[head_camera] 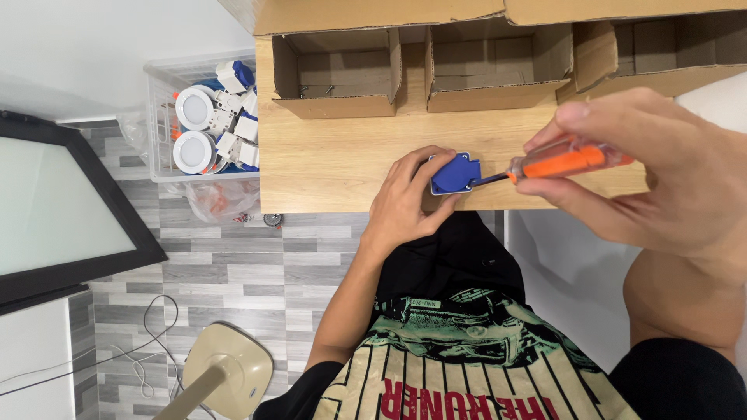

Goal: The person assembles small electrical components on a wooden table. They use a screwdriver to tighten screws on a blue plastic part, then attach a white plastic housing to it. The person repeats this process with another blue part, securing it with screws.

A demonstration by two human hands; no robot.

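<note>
Right hand (661, 171) with orange screwdriver (564, 162); left hand (406, 198) around blue part (454, 173)

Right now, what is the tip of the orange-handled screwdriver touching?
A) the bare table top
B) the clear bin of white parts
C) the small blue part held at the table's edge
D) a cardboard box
C: the screwdriver in the right hand has its tip against the small blue part, which the left hand pins on the wooden table.

Three boxes (336, 74) stand behind the socket (454, 173) on the table (327, 159); a bin (204, 117) sits left.
</note>
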